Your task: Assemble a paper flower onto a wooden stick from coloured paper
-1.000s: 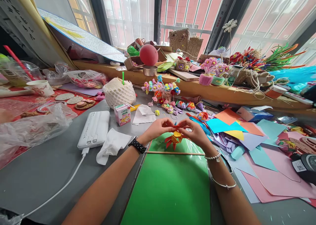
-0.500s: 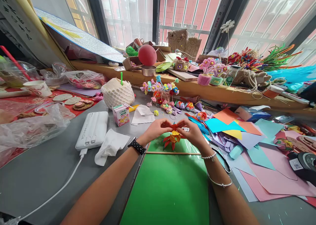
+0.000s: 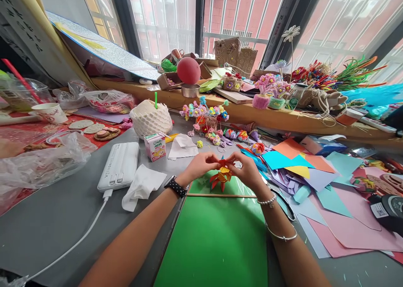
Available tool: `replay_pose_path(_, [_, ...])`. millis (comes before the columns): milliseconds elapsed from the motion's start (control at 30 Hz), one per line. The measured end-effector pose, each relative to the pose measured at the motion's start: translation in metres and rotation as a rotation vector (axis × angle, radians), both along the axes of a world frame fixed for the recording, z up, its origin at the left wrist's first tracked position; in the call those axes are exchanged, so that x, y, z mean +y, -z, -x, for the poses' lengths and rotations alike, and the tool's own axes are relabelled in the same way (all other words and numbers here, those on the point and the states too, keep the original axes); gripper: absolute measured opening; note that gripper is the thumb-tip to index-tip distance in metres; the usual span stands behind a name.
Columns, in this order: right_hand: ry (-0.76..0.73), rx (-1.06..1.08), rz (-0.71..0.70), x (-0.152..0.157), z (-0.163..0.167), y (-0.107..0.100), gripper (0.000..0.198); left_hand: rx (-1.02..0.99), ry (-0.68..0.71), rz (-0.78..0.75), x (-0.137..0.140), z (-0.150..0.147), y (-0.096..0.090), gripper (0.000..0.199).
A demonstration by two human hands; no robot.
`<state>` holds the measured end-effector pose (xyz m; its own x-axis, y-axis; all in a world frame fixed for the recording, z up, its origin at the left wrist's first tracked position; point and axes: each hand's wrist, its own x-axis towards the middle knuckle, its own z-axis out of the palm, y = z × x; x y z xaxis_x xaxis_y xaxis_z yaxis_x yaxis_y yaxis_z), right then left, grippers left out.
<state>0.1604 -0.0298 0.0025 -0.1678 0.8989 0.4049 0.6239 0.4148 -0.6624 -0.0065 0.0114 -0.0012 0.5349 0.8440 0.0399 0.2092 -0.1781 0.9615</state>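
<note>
An orange and yellow folded-paper flower (image 3: pixel 221 178) with pointed petals is between my hands, over the far end of a green mat (image 3: pixel 214 240). My left hand (image 3: pixel 203 164) pinches its top from the left, and my right hand (image 3: pixel 241 166) pinches it from the right. The fingertips of both hands meet at the reddish-orange upper points and partly hide them. A thin wooden stick (image 3: pixel 220 195) lies across the mat, just nearer than the flower.
At left lie a white power bank (image 3: pixel 119 167) with a cable, crumpled tissue (image 3: pixel 141 186) and a small drink carton (image 3: pixel 155 146). A wrapped coconut (image 3: pixel 151 118) stands behind. Coloured paper sheets (image 3: pixel 349 224) spread at right. Crafts and a red balloon (image 3: pixel 188 71) line the sill.
Hardly anything differs. My fingers stay on the paper flower, with only a tiny shift of the whole view.
</note>
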Motion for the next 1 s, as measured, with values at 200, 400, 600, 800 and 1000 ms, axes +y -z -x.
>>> replay_pose_path(200, [0.019,-0.100,-0.111,-0.002,0.003,-0.002,0.005,-0.036,-0.041,0.015,0.000,0.000,0.000,0.021])
replay_pose_path(400, [-0.053,-0.126,-0.078,-0.003,0.000,-0.004,0.013,-0.076,-0.010,0.007,0.000,-0.001,0.002,0.019])
replay_pose_path(600, [-0.027,-0.096,-0.091,-0.004,-0.001,-0.007,0.015,-0.138,0.006,-0.002,-0.002,-0.002,0.000,0.020])
replay_pose_path(800, [-0.006,-0.002,-0.120,-0.006,0.000,-0.012,0.014,-0.186,0.050,0.090,-0.001,0.000,-0.004,0.025])
replay_pose_path(1000, [0.017,-0.095,-0.169,-0.008,0.002,-0.010,0.016,-0.191,0.021,0.115,-0.001,0.000,-0.002,0.025])
